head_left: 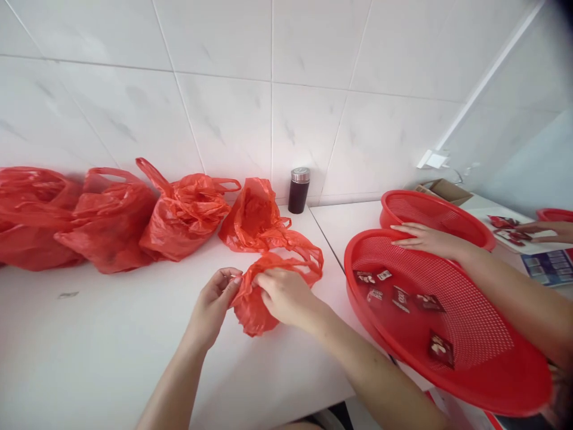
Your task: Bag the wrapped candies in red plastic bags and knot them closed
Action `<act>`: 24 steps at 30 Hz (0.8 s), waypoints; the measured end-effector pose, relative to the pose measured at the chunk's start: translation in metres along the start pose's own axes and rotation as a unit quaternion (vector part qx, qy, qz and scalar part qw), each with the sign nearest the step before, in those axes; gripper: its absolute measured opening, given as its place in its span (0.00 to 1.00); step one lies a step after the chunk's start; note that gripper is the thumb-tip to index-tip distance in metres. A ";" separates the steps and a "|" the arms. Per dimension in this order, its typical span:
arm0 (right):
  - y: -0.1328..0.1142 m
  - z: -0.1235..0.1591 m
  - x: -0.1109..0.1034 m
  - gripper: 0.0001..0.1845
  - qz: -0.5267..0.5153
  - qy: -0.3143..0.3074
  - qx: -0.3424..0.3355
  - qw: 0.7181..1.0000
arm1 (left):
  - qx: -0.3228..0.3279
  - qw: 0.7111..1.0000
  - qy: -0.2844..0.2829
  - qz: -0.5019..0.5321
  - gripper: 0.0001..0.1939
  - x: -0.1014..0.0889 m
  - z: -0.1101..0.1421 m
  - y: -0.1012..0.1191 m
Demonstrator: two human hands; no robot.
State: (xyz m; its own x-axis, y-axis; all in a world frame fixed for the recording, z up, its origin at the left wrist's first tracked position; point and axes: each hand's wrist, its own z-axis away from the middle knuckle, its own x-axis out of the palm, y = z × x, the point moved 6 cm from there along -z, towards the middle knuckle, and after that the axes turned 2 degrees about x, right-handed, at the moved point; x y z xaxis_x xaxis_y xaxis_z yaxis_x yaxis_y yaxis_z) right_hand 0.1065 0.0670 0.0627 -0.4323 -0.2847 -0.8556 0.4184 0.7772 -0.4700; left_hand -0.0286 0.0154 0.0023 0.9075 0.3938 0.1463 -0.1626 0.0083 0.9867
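Note:
A thin red plastic bag [256,316] rests on the white table before me, its handles [316,260] spreading off to the right. My left hand [218,303] pinches the bag's left edge between thumb and fingers. On the bag's upper side, my right hand [286,295] is closed with its fingers sunk in the plastic; the fingertips are partly hidden. Just behind sits another red plastic bag [251,218] with its mouth open.
Several filled red bags [183,209] line the tiled wall at left. A dark tumbler [298,191] stands behind. At right, a co-worker's hand [425,239] touches a large red basket [487,322] holding several small packets [441,347]. Another red basket [439,206] is behind it.

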 end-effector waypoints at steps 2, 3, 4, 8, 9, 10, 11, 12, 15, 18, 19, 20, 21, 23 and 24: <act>0.014 -0.002 0.018 0.13 0.012 -0.008 0.032 0.999 | -0.018 1.000 0.004 0.022 0.17 0.000 -0.002 -0.004; 0.016 0.002 0.028 0.13 0.008 -0.021 0.037 0.999 | -0.024 0.999 0.018 0.043 0.17 -0.003 -0.004 -0.006; 0.014 0.009 0.039 0.12 0.006 -0.046 0.031 0.998 | -0.025 0.997 0.038 0.067 0.17 -0.007 -0.007 -0.008; -0.021 0.052 0.070 0.08 -0.022 -0.250 -0.064 0.966 | -0.014 0.984 0.121 0.128 0.17 -0.026 -0.015 -0.010; -0.031 0.060 0.067 0.08 -0.048 -0.270 -0.081 0.958 | -0.015 0.982 0.131 0.135 0.17 -0.028 -0.016 -0.010; -0.037 0.063 0.058 0.10 -0.083 -0.259 -0.087 0.958 | -0.017 0.981 0.134 0.138 0.16 -0.029 -0.015 -0.011; -0.041 0.061 0.046 0.12 -0.119 -0.222 -0.081 0.964 | -0.021 0.982 0.132 0.137 0.16 -0.029 -0.015 -0.010; -0.041 0.055 0.032 0.14 -0.147 -0.169 -0.070 0.972 | -0.024 0.983 0.126 0.132 0.15 -0.027 -0.013 -0.010; -0.031 0.034 0.010 0.17 -0.109 -0.026 -0.061 0.992 | -0.039 0.989 0.090 0.107 0.15 -0.017 -0.007 -0.008; -0.016 0.015 0.019 0.15 0.049 0.059 -0.072 0.994 | -0.081 0.994 -0.005 0.068 0.16 -0.002 -0.001 -0.009; -0.011 0.012 0.026 0.12 0.090 0.071 -0.068 0.991 | -0.097 0.993 -0.042 0.057 0.16 0.001 0.001 -0.010; -0.005 0.009 0.033 0.10 0.118 0.067 -0.059 0.989 | -0.107 0.990 -0.072 0.048 0.15 0.003 0.004 -0.010; 0.001 0.008 0.041 0.10 0.136 0.044 -0.041 0.989 | -0.111 0.989 -0.094 0.039 0.15 0.002 0.005 -0.010; 0.017 0.009 0.056 0.18 0.152 -0.029 0.014 0.988 | -0.086 0.991 -0.102 0.008 0.14 -0.008 0.006 -0.009; 0.025 0.011 0.060 0.24 0.155 -0.061 0.047 0.985 | -0.061 0.993 -0.094 -0.033 0.14 -0.015 0.006 -0.008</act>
State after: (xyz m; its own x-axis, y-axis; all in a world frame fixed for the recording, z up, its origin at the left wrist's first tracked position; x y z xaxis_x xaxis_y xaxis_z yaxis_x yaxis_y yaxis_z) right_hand 0.0999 0.0632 -0.0034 -0.1757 -0.1115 -0.9781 0.5905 0.7831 -0.1953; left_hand -0.0392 0.0038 -0.0070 0.9720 0.2103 0.1046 -0.1367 0.1442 0.9801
